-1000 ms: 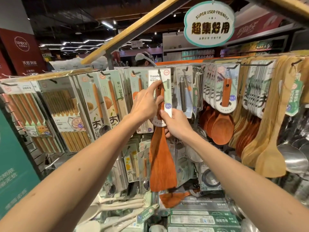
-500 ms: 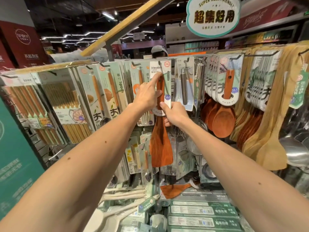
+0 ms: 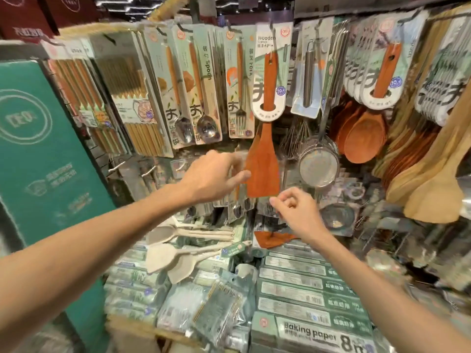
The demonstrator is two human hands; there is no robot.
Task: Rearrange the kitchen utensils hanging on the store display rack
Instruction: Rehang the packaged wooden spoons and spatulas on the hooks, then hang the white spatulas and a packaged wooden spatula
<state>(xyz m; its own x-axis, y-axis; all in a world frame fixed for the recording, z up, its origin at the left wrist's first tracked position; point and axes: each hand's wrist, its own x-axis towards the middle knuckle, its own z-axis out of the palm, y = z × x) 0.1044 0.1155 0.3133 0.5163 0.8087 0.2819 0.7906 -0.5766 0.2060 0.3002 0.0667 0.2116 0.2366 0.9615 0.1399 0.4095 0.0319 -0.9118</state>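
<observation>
The rack (image 3: 84, 30) carries carded goods on hooks: chopsticks (image 3: 135, 98) at ten o'clock, spoons (image 3: 201, 93) at eleven, a fork (image 3: 239, 93) and a turner (image 3: 262, 161) at twelve, wooden spoons (image 3: 364, 133) at two. On the shelf (image 3: 127, 327) below, pale spatulas (image 3: 163, 258) lie at seven o'clock, and baking-paper boxes (image 3: 293, 284) at five.

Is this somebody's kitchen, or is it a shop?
Most likely a shop, in the kitchenware section. The wooden turner and the packaged spoons hang in rows in printed card packs, with many of the same kind side by side. Boxes of baking paper are stacked below.
</observation>
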